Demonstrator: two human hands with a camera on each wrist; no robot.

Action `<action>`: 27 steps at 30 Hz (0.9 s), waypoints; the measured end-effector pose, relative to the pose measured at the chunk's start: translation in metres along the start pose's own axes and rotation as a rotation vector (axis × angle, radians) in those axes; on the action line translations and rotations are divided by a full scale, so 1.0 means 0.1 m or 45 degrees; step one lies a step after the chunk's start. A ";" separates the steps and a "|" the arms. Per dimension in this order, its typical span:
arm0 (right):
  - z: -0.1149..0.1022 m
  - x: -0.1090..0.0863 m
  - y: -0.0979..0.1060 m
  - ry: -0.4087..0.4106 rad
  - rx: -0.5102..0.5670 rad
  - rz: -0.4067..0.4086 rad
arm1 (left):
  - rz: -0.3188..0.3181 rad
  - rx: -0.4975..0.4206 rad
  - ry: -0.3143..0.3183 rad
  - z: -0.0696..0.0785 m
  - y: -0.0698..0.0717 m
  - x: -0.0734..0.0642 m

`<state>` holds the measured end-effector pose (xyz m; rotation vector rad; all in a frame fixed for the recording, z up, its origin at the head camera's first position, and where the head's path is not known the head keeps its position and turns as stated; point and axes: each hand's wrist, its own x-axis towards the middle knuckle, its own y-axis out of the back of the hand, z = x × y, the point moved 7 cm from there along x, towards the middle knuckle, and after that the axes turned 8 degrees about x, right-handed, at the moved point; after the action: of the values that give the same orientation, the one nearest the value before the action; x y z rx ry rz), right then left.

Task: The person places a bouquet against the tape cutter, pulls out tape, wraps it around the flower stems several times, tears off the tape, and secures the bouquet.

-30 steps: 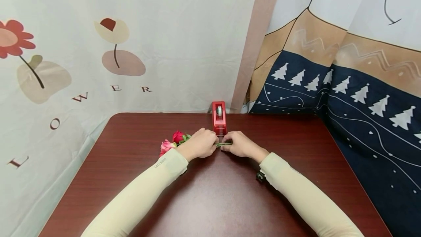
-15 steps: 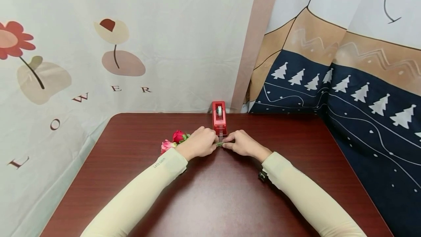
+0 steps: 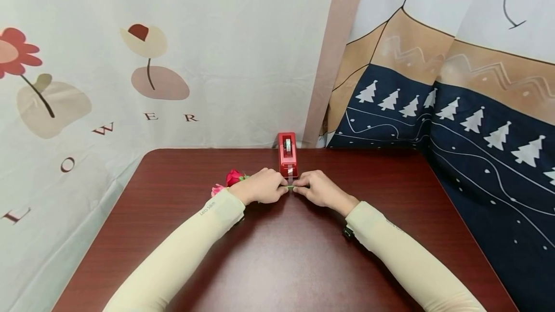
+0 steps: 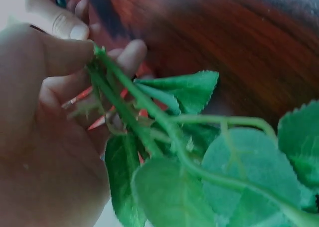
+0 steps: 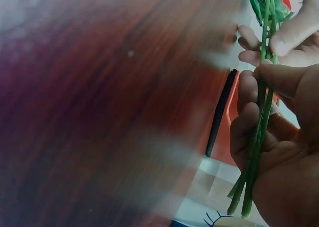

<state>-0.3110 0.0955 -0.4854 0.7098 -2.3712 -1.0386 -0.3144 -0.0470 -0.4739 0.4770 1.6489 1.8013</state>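
Observation:
My left hand (image 3: pixel 264 186) pinches the green stems (image 4: pixel 164 124) of artificial roses between thumb and fingers. A red rose (image 3: pixel 233 177) and a pink rose (image 3: pixel 218 189) show beyond it on the left in the head view. My right hand (image 3: pixel 319 188) pinches the same stems (image 5: pixel 259 132) close beside the left, their cut ends running down past its palm in the right wrist view. A clear tape strip (image 3: pixel 290 175) stretches from the red tape dispenser (image 3: pixel 287 155) down to the stems between both hands. Serrated leaves (image 4: pixel 169 194) spread below the left fingers in its wrist view.
The dispenser stands at the back of the dark red wooden table (image 3: pixel 277 264), just beyond the hands. Behind the table's far edge hang a pale flower-print curtain (image 3: pixel 243 61) and a navy cloth (image 3: pixel 390 124) with white trees.
My right fingers have slid left along the stems, closer to the left hand, now pinching beside the tape. The left hand keeps its grip almost in place. The head view has shifted slightly.

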 end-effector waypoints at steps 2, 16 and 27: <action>-0.01 -0.01 0.00 0.005 -0.009 0.001 | -0.028 -0.055 0.005 -0.02 0.00 0.00; -0.05 -0.03 0.00 0.081 -0.071 0.036 | -0.100 -0.209 0.050 -0.07 0.02 -0.01; -0.11 -0.04 0.02 0.149 -0.123 0.096 | -0.113 -0.322 0.046 -0.12 0.00 0.01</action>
<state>-0.3021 0.0938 -0.4780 0.6233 -2.2151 -1.0431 -0.3229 -0.0549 -0.4754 0.2560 1.4161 1.9272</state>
